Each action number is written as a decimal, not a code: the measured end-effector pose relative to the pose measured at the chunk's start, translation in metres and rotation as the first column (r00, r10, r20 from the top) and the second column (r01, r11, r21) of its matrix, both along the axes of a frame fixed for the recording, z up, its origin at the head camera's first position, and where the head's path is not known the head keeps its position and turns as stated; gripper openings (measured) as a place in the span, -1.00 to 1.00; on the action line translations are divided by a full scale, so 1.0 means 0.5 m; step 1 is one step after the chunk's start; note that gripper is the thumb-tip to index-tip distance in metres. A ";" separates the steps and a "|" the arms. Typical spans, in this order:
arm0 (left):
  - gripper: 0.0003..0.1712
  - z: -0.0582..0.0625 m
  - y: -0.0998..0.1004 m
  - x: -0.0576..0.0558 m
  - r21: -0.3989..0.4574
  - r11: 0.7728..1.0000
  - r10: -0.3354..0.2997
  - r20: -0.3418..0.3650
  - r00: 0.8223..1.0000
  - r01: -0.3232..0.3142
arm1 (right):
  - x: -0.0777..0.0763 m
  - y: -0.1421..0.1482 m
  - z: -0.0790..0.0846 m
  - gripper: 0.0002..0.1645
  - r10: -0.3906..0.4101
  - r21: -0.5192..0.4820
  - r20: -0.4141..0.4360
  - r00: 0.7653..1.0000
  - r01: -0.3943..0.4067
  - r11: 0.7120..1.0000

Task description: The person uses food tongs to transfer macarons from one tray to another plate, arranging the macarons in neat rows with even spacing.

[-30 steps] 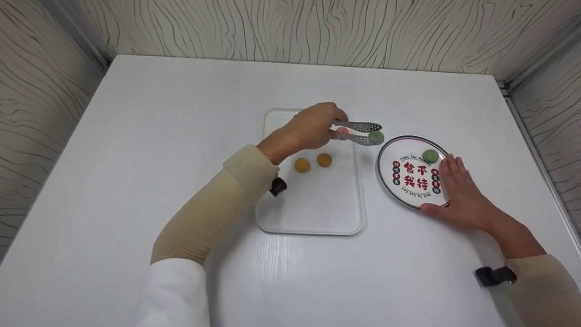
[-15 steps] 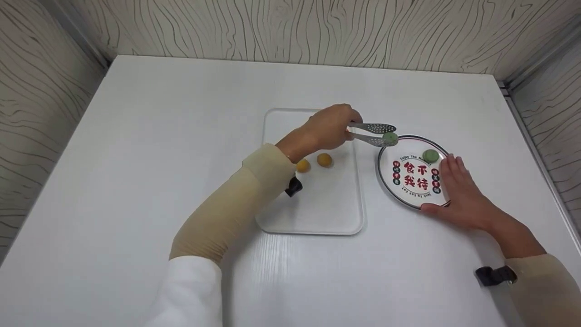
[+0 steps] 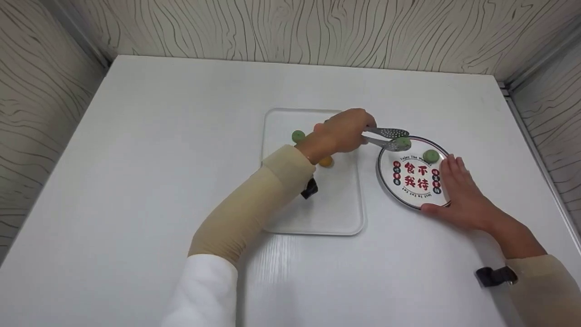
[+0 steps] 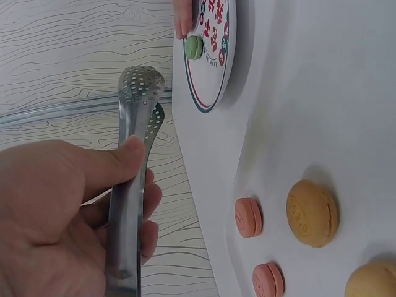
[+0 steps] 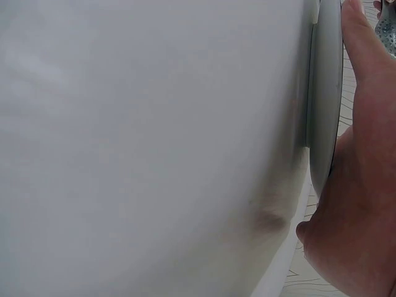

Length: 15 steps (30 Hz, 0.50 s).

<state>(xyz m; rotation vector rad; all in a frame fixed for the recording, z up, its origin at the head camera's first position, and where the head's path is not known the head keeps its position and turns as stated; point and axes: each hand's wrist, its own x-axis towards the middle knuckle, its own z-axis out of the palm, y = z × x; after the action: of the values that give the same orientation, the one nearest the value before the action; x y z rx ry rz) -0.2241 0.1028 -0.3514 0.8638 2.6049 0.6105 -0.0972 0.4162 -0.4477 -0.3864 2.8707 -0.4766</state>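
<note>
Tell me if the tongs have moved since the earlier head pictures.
Yes, the tongs have moved right in the head view: a second ago they stopped short of the unmoved plate; now they overlap its upper-left rim in the picture.

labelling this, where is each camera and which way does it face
On head, facing forward and down at tray and plate; left hand, right hand, sleeves show.
On left wrist, facing past tongs toward plate; left hand, right fingertips show.
On right wrist, facing low across table; mainly right hand shows.
Both wrist views share plate and tongs.
</note>
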 end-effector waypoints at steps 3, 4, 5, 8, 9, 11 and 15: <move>-0.59 -0.005 0.011 0.001 -0.002 1.000 0.007 -0.003 1.000 -0.007 | 0.000 0.000 0.000 0.47 0.001 -0.001 -0.002 1.000 -0.001 1.000; -0.59 -0.006 0.015 0.001 -0.003 1.000 0.010 -0.007 1.000 -0.010 | 0.000 0.001 0.000 0.47 0.001 -0.003 -0.002 1.000 -0.001 1.000; -0.59 -0.009 0.018 0.001 -0.003 1.000 0.013 -0.010 1.000 -0.013 | -0.001 0.001 0.000 0.47 0.001 -0.003 -0.003 1.000 -0.001 1.000; -0.58 -0.014 0.031 0.000 -0.007 1.000 0.025 -0.013 1.000 -0.025 | -0.001 0.000 0.000 0.48 0.001 -0.001 -0.002 1.000 -0.001 1.000; -0.57 -0.016 0.035 -0.001 -0.011 1.000 0.029 -0.012 1.000 -0.029 | -0.001 0.000 0.000 0.48 -0.001 -0.001 -0.002 1.000 0.001 1.000; -0.56 -0.019 0.044 -0.002 -0.023 0.999 0.039 -0.006 0.999 -0.040 | -0.001 0.000 0.001 0.48 0.001 -0.004 -0.005 1.000 -0.001 1.000; -0.57 -0.025 0.059 -0.004 -0.063 0.997 0.043 -0.025 0.999 -0.044 | -0.001 0.000 0.000 0.48 0.005 -0.005 -0.014 1.000 -0.005 1.000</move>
<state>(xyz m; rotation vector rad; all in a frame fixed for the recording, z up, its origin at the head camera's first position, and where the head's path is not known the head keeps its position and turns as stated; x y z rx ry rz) -0.2261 0.1322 -0.3641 0.8014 2.6556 0.5286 -0.0978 0.4163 -0.4477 -0.3986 2.8819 -0.4829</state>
